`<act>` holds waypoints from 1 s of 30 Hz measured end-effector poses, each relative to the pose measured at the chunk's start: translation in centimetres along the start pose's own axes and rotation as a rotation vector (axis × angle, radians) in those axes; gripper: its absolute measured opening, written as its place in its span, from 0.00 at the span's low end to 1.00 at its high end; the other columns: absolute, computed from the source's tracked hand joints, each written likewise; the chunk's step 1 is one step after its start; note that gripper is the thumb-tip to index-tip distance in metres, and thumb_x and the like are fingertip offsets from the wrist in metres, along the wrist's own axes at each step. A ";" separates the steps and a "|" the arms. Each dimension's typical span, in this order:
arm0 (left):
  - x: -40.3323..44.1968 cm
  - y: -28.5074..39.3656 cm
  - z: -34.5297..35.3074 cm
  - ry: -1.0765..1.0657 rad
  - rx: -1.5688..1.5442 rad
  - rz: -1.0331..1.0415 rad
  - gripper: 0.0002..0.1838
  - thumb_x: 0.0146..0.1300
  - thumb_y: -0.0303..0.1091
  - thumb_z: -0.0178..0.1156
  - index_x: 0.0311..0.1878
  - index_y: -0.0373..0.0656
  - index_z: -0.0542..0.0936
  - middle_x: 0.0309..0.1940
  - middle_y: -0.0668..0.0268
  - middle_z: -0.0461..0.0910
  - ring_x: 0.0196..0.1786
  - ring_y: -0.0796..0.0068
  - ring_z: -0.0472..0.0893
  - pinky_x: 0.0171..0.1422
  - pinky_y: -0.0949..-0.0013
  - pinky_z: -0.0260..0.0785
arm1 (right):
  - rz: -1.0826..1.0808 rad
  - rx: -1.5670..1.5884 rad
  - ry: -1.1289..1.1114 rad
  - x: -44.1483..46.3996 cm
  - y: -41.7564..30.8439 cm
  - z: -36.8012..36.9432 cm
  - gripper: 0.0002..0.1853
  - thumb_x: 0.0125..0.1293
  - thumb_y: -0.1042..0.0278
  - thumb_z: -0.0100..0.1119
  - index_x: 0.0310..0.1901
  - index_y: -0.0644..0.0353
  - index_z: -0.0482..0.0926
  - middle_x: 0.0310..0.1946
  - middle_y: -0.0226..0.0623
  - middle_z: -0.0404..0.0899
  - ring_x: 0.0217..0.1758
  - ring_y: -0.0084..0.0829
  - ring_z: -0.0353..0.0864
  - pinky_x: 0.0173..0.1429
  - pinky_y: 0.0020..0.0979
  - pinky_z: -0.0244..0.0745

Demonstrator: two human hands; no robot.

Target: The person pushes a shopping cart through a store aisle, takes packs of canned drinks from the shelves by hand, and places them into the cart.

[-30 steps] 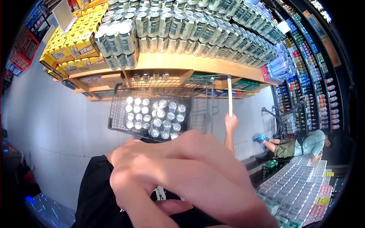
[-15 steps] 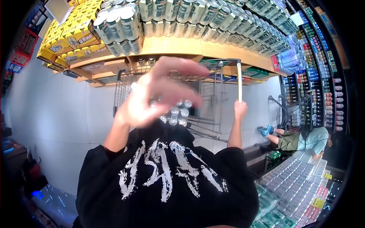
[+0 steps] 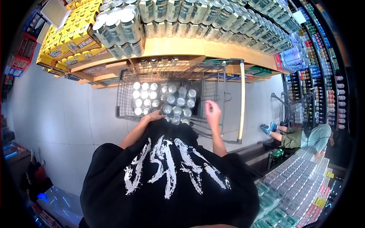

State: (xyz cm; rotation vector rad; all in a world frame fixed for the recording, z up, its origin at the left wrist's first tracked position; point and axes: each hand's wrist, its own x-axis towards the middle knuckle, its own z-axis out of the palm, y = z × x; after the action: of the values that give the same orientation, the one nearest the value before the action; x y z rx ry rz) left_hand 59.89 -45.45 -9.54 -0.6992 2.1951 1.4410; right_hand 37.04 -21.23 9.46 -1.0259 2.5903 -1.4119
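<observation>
A pack of silver-topped cans in clear wrap is in or just above the metal shopping cart, close to my chest. My left hand is at the near left corner of this pack, its fingers closed against the edge and partly hidden. To the pack's right, my right hand hangs over the cart apart from the cans; motion blurs its curled fingers. Farther left in the cart, a second group of cans stands upright, tops facing up. The cart's pale handle is free of both hands.
Behind the cart, a wooden display shelf bears stacked can packs and yellow cartons. At right, a person in a light shirt bends near more stacked cans. Another cart stands beyond.
My left hand has come down from in front of the camera to the can pack. My right hand has left the cart handle and moved left over the cart.
</observation>
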 end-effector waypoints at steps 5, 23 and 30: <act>-2.5 2.3 -2.0 0.034 -0.097 -0.068 0.30 0.61 0.53 0.58 0.52 0.32 0.76 0.49 0.49 0.79 0.54 0.57 0.78 0.59 0.62 0.67 | 0.663 -0.043 -0.299 -9.4 12.0 13.9 0.34 0.55 0.57 0.69 0.58 0.69 0.68 0.45 0.43 0.79 0.45 0.32 0.80 0.50 0.30 0.75; -4.6 2.0 0.0 0.293 -0.444 -0.011 0.24 0.55 0.53 0.68 0.24 0.47 0.66 0.23 0.73 0.70 0.29 0.82 0.68 0.35 0.73 0.64 | 0.669 0.501 -0.404 -5.9 3.3 9.7 0.40 0.49 0.71 0.75 0.62 0.71 0.65 0.38 0.35 0.81 0.35 0.21 0.79 0.38 0.22 0.75; -12.0 12.1 -7.1 0.251 -0.828 0.004 0.17 0.59 0.40 0.66 0.28 0.52 0.65 0.34 0.76 0.75 0.39 0.83 0.76 0.34 0.71 0.74 | 0.450 0.670 -0.334 -0.2 -4.2 6.0 0.47 0.47 0.73 0.76 0.67 0.73 0.58 0.23 0.17 0.62 0.24 0.10 0.59 0.29 0.14 0.61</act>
State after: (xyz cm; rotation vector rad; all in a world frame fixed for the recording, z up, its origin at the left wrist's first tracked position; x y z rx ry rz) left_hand 61.39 -45.80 8.87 -1.1818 1.6888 2.3891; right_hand 41.26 -27.15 9.05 -0.4851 1.7507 -1.6173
